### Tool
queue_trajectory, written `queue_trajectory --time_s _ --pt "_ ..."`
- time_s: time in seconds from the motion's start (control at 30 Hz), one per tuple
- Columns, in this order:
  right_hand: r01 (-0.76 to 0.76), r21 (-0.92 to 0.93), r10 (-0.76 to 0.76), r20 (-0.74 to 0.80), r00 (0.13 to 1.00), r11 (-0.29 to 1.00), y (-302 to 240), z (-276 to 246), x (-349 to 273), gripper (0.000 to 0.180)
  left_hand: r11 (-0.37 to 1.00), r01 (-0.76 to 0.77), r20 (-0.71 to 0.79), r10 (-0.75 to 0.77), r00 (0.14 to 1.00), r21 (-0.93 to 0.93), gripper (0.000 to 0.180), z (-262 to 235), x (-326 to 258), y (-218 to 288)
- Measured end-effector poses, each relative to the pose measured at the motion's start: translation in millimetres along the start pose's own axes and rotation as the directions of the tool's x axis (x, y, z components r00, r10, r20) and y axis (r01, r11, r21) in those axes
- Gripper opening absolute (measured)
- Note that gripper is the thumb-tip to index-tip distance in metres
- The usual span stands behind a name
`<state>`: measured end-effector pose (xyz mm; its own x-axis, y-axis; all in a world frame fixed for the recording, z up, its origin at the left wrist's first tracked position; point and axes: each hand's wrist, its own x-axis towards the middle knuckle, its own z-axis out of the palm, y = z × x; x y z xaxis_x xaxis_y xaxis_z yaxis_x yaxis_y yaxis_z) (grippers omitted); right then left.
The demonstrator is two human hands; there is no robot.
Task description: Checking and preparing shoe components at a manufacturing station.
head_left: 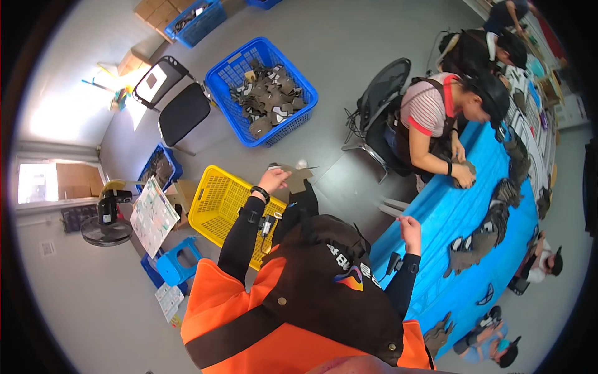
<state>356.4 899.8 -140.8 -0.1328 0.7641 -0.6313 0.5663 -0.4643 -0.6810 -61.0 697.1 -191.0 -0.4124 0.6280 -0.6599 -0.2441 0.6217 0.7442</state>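
My left hand [274,180], with a black band at the wrist, is above the far right rim of a yellow plastic basket [218,201]. Its fingers are pinched together beside a flat grey-brown piece [298,179]; I cannot tell whether they grip it. A small white thing [302,164] shows just beyond that piece. Near the edge of the blue-covered table [408,290], my right hand [410,233] is raised with its fingers curled in. Whatever it may hold is too small to make out. Grey-brown gloves [479,243] lie in a row along the table.
A co-worker [436,118] sits at the table, handling a grey-brown glove [464,176]. Ahead on the floor stands a blue basket [227,68] full of similar pieces, beside a black folding chair [185,115]. At left are a fan [107,221] and a blue stool [179,262].
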Motion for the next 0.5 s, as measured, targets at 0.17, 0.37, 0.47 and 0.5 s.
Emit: queue_trajectory --time_s 0.17,0.37,0.47,0.5 --pt "0.075 -0.091 -0.069 0.065 0.996 0.993 -82.9 81.8 71.9 0.021 0.965 0.123 -0.105 -0.151 0.983 -0.233 0.030 -92.5 81.1 -2.8" --pt "0.210 -0.098 -0.200 0.099 0.975 0.973 -198.6 169.2 134.5 0.015 0.941 0.042 -0.307 -0.152 0.940 -0.336 0.037 -198.3 204.9 46.3" --pt "0.234 -0.022 -0.232 0.080 0.969 0.972 -258.1 188.9 151.0 0.010 0.843 0.320 0.020 -0.346 0.938 -0.432 0.039 -248.6 254.9 81.9" --pt "0.147 -0.039 -0.143 0.074 0.987 0.988 -276.0 188.7 156.8 0.009 0.858 0.286 -0.002 -0.317 0.948 -0.426 0.044 -255.5 268.8 86.6"
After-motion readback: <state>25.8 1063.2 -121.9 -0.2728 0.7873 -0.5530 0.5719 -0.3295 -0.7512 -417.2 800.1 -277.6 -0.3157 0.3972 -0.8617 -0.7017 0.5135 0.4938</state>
